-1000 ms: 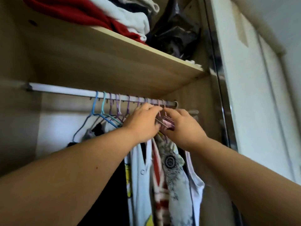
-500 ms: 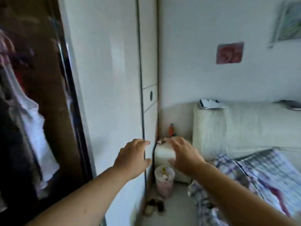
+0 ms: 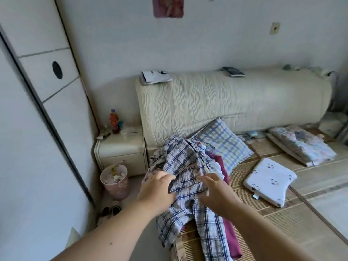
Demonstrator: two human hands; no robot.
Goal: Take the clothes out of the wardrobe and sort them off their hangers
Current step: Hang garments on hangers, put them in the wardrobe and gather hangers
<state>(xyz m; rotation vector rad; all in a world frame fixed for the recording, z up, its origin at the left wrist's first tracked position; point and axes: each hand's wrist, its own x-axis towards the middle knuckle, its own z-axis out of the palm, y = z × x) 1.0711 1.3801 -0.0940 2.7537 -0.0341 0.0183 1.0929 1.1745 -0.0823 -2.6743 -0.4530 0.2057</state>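
Observation:
A heap of clothes lies on the near corner of the bed (image 3: pixel 293 228), topped by a blue-and-white plaid shirt (image 3: pixel 188 164). A magenta garment (image 3: pixel 232 234) shows beneath it, and thin blue and purple hanger wires (image 3: pixel 209 147) poke out at the heap's far side. My left hand (image 3: pixel 157 189) grips a fold of the plaid shirt, fingers curled into the cloth. My right hand (image 3: pixel 216 189) hovers at the shirt's right part with fingers stretched out; whether it touches is unclear. The wardrobe's inside is out of view.
The white sliding wardrobe door (image 3: pixel 28 129) fills the left. A cream nightstand (image 3: pixel 122 149) with a bottle (image 3: pixel 114 119), a pink bin (image 3: pixel 114 180) and shoes (image 3: pixel 111 210) stand between door and bed. A checked pillow (image 3: pixel 224 142), a white cushion (image 3: pixel 269 180) and a folded floral blanket (image 3: pixel 301 146) lie on the bed.
The view swung from the wardrobe rail to the bed. Both hands left the hangers on the rail, came away holding nothing, and dropped onto the plaid shirt, the left taking hold of it.

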